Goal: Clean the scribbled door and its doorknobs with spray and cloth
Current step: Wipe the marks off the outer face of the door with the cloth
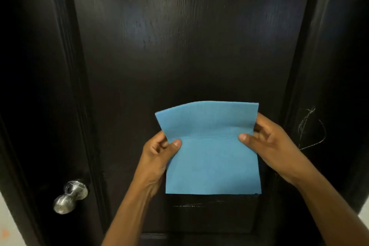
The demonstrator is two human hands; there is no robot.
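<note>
**Blue cloth held up before the dark door**

Both hands are up at lower centre of the frame: the left hand (159, 152) pinches the left edge of the blue cloth (211, 158), the right hand (267, 142) pinches the right edge, thumbs in front. The cloth hangs folded before the dark door (179, 46). Chalky scribbles (308, 128) show at right; a silver doorknob (68, 195) sits lower left.
</note>
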